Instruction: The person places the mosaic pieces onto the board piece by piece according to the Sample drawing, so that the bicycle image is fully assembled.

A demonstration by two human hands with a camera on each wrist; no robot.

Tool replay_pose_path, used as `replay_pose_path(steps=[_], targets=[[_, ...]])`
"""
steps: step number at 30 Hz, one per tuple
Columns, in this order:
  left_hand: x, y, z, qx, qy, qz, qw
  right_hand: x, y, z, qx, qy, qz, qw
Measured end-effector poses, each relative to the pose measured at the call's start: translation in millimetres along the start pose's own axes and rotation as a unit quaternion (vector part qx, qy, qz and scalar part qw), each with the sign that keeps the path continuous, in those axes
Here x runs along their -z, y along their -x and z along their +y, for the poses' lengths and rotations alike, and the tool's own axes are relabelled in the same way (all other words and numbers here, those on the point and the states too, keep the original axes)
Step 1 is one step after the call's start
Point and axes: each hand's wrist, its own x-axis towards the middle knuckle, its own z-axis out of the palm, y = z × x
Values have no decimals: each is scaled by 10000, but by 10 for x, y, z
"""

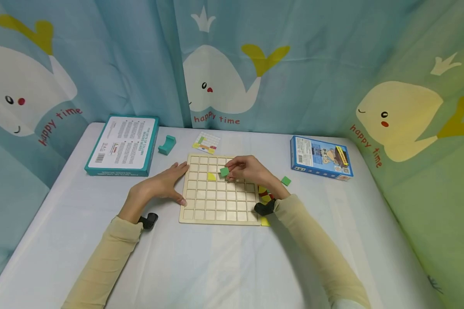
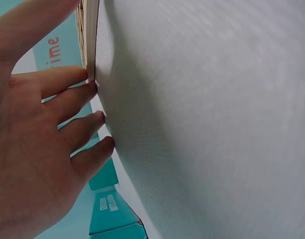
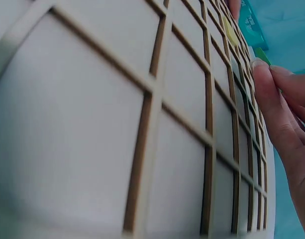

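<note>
A wooden grid board [image 1: 210, 205] lies flat on the table. One yellow piece [image 1: 212, 177] with a rounded corner sits in a cell of its upper part. My right hand [image 1: 248, 169] pinches a green square tile [image 1: 224, 172] between thumb and fingertips, close over the cells right of the yellow piece. In the right wrist view, the tile [image 3: 262, 55] shows just past the fingertips. My left hand [image 1: 161, 183] rests at the board's left edge, thumb and fingers spread. In the left wrist view, straight fingers [image 2: 67, 79] touch the board's side [image 2: 91, 40].
Another green tile [image 1: 286, 181] lies right of the board, and yellow and red pieces [image 1: 264, 194] show partly under the right wrist. Behind the board is a pattern card [image 1: 206, 142]. A teal holder [image 1: 167, 145] and teal box [image 1: 121, 146] stand left, a blue box [image 1: 322, 157] right.
</note>
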Motion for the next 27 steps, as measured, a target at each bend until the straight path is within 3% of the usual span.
replay_pose_path(steps=[11,19,27], targets=[[13,10,5,15,-7,-77,10000,-212,-165,-98,70,25,-43,10000],[34,0,-41,-260,-267,-122,9992,-323,-245,-177,-52,14,-101,9999],[50,17,-50,-308,-274,-93,9991,-403,-334,-258,-62,152,-225,9996]])
